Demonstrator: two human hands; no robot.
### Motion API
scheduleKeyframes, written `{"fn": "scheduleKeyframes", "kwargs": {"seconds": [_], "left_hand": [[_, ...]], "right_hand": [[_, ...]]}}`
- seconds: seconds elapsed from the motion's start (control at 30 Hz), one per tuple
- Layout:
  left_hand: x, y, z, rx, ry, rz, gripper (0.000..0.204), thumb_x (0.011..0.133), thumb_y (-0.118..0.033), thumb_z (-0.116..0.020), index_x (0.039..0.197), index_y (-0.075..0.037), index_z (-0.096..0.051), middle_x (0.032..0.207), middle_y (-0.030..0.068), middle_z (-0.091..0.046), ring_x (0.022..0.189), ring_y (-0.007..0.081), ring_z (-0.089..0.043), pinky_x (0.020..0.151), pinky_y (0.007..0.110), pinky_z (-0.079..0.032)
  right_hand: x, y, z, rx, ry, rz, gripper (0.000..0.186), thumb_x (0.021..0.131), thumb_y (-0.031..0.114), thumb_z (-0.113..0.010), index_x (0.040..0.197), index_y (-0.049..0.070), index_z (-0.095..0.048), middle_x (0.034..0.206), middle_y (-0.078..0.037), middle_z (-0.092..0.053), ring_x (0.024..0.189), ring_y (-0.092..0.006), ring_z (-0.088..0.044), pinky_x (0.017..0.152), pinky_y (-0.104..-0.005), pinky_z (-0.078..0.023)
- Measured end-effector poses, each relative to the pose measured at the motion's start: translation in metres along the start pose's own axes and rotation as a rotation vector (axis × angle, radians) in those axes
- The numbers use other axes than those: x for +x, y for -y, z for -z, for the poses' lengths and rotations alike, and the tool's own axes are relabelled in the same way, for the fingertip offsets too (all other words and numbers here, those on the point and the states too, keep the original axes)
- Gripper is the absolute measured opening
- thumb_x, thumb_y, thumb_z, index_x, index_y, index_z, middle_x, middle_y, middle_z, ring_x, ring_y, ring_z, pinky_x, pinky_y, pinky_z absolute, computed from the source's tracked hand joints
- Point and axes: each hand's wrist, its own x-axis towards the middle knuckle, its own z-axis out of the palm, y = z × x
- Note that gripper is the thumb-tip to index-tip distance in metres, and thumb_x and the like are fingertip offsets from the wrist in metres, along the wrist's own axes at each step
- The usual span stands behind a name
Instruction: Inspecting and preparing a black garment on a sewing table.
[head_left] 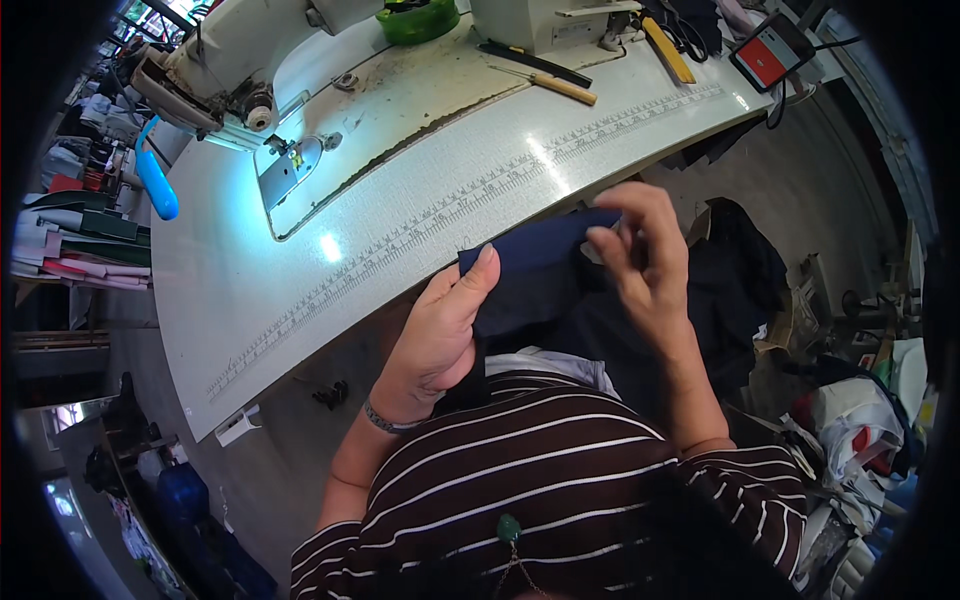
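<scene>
Pinching a folded piece of dark navy cloth by its left corner, the left hand has its thumb pressed on top and its fingers curled beneath, while the right hand nips the same cloth's right edge between thumb and bent fingertips. That cloth is held up just in front of the near edge of the pale grey sewing table, above the person's lap. Farther back on the table stand the white sewing machine, a wooden-handled tool and a green round dish.
</scene>
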Motion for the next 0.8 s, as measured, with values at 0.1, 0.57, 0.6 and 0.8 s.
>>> {"fn": "scheduleKeyframes", "kwargs": {"seconds": [0.1,0.57,0.6,0.8], "left_hand": [[0.000,0.000,0.000,-0.026,0.012,0.006,0.035,0.097,-0.023,-0.041,0.119,0.003,-0.049,0.115,0.0096,-0.057,0.106,0.0143,-0.054,0.093,0.027,-0.041],[-0.003,-0.004,0.009,0.097,0.112,0.019,0.034,0.096,-0.023,-0.043,0.112,0.004,-0.054,0.107,0.0089,-0.061,0.101,0.0143,-0.057,0.089,0.028,-0.044],[-0.004,-0.002,0.010,0.097,0.111,0.018,0.034,0.096,-0.023,-0.043,0.112,0.004,-0.054,0.107,0.0089,-0.061,0.101,0.0143,-0.057,0.089,0.028,-0.044],[-0.023,-0.012,0.007,0.092,-0.025,-0.077,0.032,0.096,-0.019,-0.043,0.112,0.007,-0.053,0.112,0.0129,-0.060,0.103,0.0185,-0.057,0.089,0.030,-0.045]], "right_hand": [[-0.008,0.006,0.001,-0.029,0.133,0.226,0.024,0.070,-0.004,-0.068,0.092,0.004,-0.063,0.093,-0.006,-0.055,0.073,-0.0112,-0.051,0.061,-0.0219,-0.039],[-0.013,0.003,-0.010,0.555,0.398,-0.036,0.014,0.090,0.008,-0.050,0.079,0.002,-0.043,0.075,-0.009,-0.052,0.057,-0.0122,-0.044,0.053,-0.0247,-0.036],[-0.014,0.000,-0.008,0.358,0.427,0.024,0.010,0.088,0.004,-0.050,0.081,0.002,-0.043,0.073,-0.010,-0.051,0.057,-0.0152,-0.046,0.054,-0.0267,-0.038],[-0.036,-0.062,0.010,-0.004,0.243,-0.438,0.005,0.087,0.002,-0.050,0.086,0.001,-0.046,0.072,-0.003,-0.044,0.071,-0.0131,-0.046,0.066,-0.0269,-0.040]]}}
